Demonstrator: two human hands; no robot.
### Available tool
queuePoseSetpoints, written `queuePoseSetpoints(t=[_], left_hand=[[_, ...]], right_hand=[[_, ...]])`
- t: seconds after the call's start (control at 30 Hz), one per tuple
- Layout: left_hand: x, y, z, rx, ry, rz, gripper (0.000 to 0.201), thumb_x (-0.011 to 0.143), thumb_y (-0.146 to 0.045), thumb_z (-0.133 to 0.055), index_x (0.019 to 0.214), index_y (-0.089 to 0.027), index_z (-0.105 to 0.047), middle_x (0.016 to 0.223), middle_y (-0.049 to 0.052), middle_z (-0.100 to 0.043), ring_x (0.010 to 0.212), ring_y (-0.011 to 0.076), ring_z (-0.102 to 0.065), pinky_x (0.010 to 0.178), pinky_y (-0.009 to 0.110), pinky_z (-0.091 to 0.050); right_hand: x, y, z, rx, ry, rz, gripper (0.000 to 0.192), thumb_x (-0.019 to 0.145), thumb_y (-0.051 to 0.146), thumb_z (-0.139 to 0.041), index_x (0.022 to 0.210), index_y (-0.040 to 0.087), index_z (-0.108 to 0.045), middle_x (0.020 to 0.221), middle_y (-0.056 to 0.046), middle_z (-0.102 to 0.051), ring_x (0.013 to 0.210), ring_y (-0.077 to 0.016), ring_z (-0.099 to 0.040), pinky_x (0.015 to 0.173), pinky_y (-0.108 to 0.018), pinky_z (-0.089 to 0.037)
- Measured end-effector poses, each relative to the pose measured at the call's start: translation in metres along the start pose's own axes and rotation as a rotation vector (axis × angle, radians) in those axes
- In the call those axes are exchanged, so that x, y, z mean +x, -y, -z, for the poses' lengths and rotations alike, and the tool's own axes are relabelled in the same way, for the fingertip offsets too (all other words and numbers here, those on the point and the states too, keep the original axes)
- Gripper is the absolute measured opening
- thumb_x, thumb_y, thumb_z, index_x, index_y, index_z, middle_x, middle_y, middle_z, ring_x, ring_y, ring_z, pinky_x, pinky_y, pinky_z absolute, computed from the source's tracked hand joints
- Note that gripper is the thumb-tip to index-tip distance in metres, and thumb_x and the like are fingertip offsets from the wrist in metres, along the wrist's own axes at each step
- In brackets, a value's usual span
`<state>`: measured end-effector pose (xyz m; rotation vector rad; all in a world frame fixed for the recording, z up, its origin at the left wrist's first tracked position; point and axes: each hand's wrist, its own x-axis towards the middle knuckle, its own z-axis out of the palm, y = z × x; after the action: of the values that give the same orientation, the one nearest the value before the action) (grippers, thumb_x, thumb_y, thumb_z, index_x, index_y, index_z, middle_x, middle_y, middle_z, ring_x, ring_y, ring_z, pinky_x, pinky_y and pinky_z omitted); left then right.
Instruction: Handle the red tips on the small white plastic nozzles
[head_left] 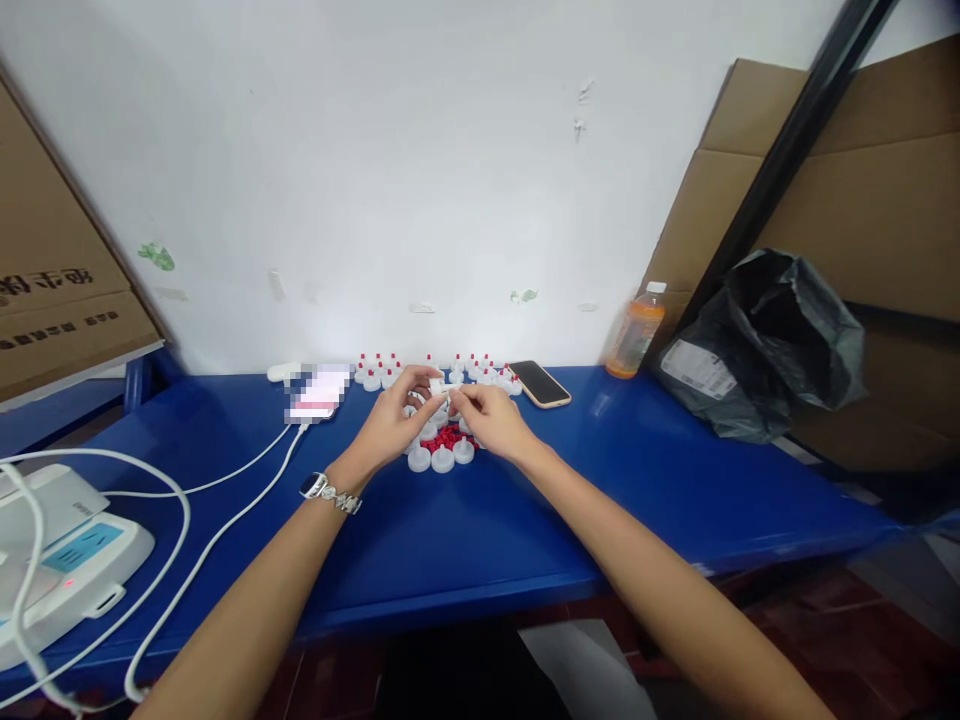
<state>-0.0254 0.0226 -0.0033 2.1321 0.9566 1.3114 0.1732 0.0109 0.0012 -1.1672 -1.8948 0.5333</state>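
Note:
My left hand (399, 412), with a watch (315, 485) at its wrist, is closed on a white nozzle cap (436, 386) over the middle of the table. The fingertips of my right hand (491, 418) pinch at the same cap; any small part between them is hidden. Below the hands lies a pile of small red tips (448, 437). Translucent white nozzle caps (442, 459) stand around this pile, several without red tips. Behind the hands, toward the wall, are more caps with red tips (379, 372) on top.
A phone (541, 384) lies right of the caps, and a second, lit phone (319, 393) with a cable lies left. An orange drink bottle (636, 330) and a dark plastic bag (750, 350) stand at the right. A power strip (82, 560) with white cables occupies the left front.

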Motion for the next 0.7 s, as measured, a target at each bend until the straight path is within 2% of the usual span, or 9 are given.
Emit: queuePoseSetpoints(t=[0.13,0.33,0.5,0.6,0.7], left_hand=[[-0.003,-0.003,-0.006,0.06,0.013,0.01,0.033,0.091,-0.043,-0.061,0.116,-0.022,-0.055,0.105,0.006,-0.064,0.088,0.0169,-0.062,0.077,0.031,-0.052],[-0.004,-0.007,-0.006,0.117,-0.011,0.011,0.033,0.091,-0.044,-0.06,0.115,-0.022,-0.054,0.109,0.006,-0.065,0.087,0.0168,-0.063,0.076,0.03,-0.05],[-0.006,-0.014,-0.013,0.122,0.044,0.002,0.034,0.09,-0.045,-0.061,0.114,-0.023,-0.054,0.105,0.005,-0.068,0.088,0.0181,-0.066,0.075,0.03,-0.05],[-0.006,-0.017,-0.016,0.126,0.049,-0.016,0.038,0.089,-0.045,-0.062,0.118,-0.023,-0.053,0.115,0.007,-0.067,0.094,0.0191,-0.065,0.077,0.031,-0.05],[-0.006,-0.02,-0.016,0.173,0.053,-0.027,0.033,0.09,-0.044,-0.06,0.114,-0.022,-0.057,0.116,0.008,-0.066,0.09,0.0185,-0.063,0.074,0.032,-0.051]], right_hand=[[-0.001,0.002,-0.007,-0.01,0.028,0.0,0.032,0.095,0.042,-0.047,0.086,0.021,-0.069,0.075,0.001,-0.067,0.069,-0.0139,-0.056,0.065,-0.025,-0.039],[0.002,-0.004,-0.003,0.292,-0.014,0.038,0.027,0.092,0.042,-0.054,0.099,0.018,-0.065,0.075,-0.001,-0.068,0.074,-0.0158,-0.064,0.072,-0.027,-0.046],[0.006,-0.005,0.0,0.512,-0.054,0.034,0.026,0.085,0.044,-0.064,0.088,0.018,-0.063,0.072,-0.002,-0.068,0.068,-0.0148,-0.063,0.065,-0.026,-0.046],[0.009,-0.009,0.012,0.484,-0.153,0.007,0.026,0.083,0.044,-0.063,0.084,0.018,-0.063,0.069,-0.001,-0.066,0.064,-0.0143,-0.06,0.06,-0.026,-0.045],[0.011,-0.018,0.032,0.291,-0.321,-0.007,0.021,0.082,0.039,-0.063,0.081,0.017,-0.063,0.068,-0.001,-0.065,0.063,-0.0139,-0.058,0.062,-0.026,-0.044]])
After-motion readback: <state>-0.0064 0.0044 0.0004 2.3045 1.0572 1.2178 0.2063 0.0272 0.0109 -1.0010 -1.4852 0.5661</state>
